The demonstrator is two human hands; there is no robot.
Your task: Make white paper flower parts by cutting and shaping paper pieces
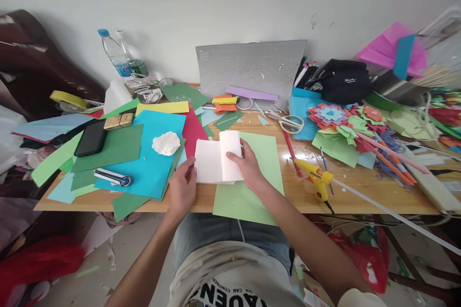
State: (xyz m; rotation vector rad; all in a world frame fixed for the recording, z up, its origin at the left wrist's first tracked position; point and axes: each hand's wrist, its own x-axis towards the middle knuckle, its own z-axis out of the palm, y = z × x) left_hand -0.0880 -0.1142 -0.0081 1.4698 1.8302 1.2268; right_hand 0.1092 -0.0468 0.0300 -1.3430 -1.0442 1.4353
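A white paper pad (pixel 209 160) lies open in front of me, partly over a light green sheet (pixel 264 153). Its right-hand leaves are bent up into a curl, and my right hand (pixel 248 160) grips them, thumb on top and fingers behind. At the pad's left edge is my left hand (pixel 183 182), its fingers curled and the thumb and fingertips closed on the paper border. Left of that hand, a crumpled white tissue (pixel 166 144) rests on a blue sheet (pixel 147 127).
A yellow glue gun (pixel 313 175) and scissors (pixel 290 123) lie to the right, near paper flowers (pixel 331 114). On the left are a black phone (pixel 90 138), a stapler (pixel 113 177) and a yellow tape roll (pixel 68 100). A grey board (pixel 248 67) leans against the wall.
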